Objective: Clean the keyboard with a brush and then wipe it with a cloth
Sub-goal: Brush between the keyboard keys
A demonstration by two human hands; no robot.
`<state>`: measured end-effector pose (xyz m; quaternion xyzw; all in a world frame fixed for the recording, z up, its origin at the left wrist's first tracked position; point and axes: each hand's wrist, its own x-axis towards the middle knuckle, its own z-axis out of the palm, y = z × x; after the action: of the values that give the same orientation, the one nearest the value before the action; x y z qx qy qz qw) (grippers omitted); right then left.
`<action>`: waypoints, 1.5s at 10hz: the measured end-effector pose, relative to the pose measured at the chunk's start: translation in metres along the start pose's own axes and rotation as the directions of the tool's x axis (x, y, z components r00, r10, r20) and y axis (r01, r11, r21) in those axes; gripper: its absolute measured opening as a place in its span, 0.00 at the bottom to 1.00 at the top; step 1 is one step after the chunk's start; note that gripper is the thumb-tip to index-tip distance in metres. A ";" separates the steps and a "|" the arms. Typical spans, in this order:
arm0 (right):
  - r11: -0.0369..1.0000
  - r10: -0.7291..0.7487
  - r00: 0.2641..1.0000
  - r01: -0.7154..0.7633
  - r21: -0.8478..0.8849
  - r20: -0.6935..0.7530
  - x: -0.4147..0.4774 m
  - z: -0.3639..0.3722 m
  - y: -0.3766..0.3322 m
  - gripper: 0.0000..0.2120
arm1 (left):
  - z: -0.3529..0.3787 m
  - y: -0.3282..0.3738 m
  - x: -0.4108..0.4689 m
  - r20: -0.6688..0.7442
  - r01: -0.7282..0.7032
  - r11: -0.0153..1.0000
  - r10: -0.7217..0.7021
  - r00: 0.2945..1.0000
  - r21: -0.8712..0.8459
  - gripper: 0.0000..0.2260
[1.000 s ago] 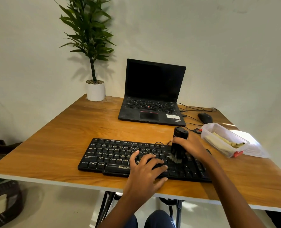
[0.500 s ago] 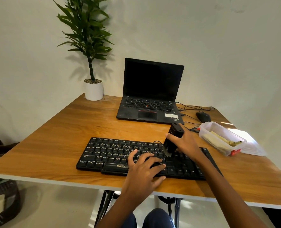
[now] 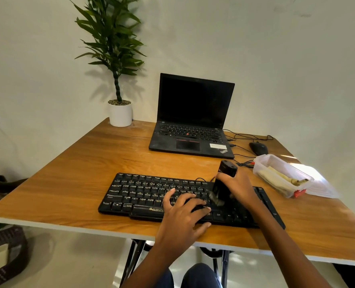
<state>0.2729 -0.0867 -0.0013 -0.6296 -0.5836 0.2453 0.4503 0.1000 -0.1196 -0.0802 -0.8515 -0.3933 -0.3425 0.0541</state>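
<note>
brush nearer | near-upright, bristles on keyboard | right hand gripping | left hand splayed

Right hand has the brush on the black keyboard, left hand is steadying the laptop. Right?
Not quite. The head view shows the left hand resting with spread fingers on the keyboard, not on the laptop, which sits apart, farther back. The rest holds: the right hand grips the brush with its bristles down on the keyboard.

Left grip flat, right grip curled.
</note>
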 end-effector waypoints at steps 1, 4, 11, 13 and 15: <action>0.999 -0.023 1.000 0.023 -0.039 0.000 0.009 -0.001 0.000 0.06 | 0.000 0.000 -0.001 0.004 -0.002 1.000 0.002 1.000 0.001 0.13; 0.976 -0.179 0.984 0.177 -0.128 0.001 0.031 0.011 -0.004 0.12 | 0.000 0.000 -0.001 0.002 -0.008 1.000 0.008 1.000 0.011 0.13; 0.990 -0.088 0.994 0.094 -0.109 0.060 0.037 0.024 -0.010 0.08 | 0.000 -0.001 -0.001 0.012 -0.005 1.000 0.005 1.000 0.000 0.13; 0.987 -0.096 0.995 0.095 -0.128 0.002 0.036 0.022 -0.008 0.08 | -0.001 -0.002 -0.001 0.027 -0.004 1.000 0.004 1.000 -0.006 0.13; 0.995 -0.010 0.999 0.014 -0.096 0.040 0.040 0.016 -0.008 0.07 | 0.000 -0.003 -0.001 0.034 -0.010 1.000 0.010 0.999 0.014 0.13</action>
<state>0.2634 -0.0444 0.0062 -0.6419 -0.6074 0.2268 0.4093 0.0972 -0.1179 -0.0816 -0.8588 -0.3922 -0.3250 0.0551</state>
